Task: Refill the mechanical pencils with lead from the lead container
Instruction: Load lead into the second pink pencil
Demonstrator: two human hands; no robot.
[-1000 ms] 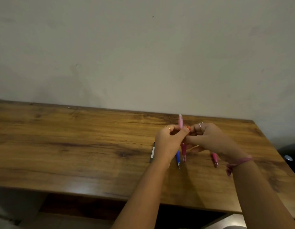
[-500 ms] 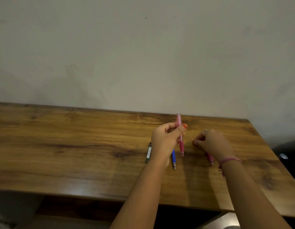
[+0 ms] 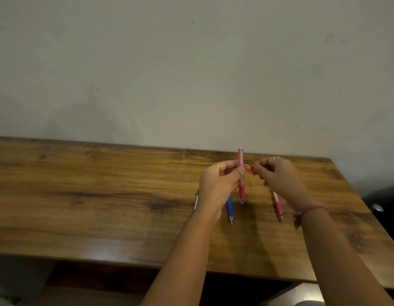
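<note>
From my remote seat this looks like a plain room in a home or small office. I see a wood-grain worktop pushed against a bare, off-white painted wall with faint scuffs. A few pencils lie on the wood. A dark rounded object sits past the right edge; I cannot identify it.

Bare table leftward — pencils mid-right
</note>
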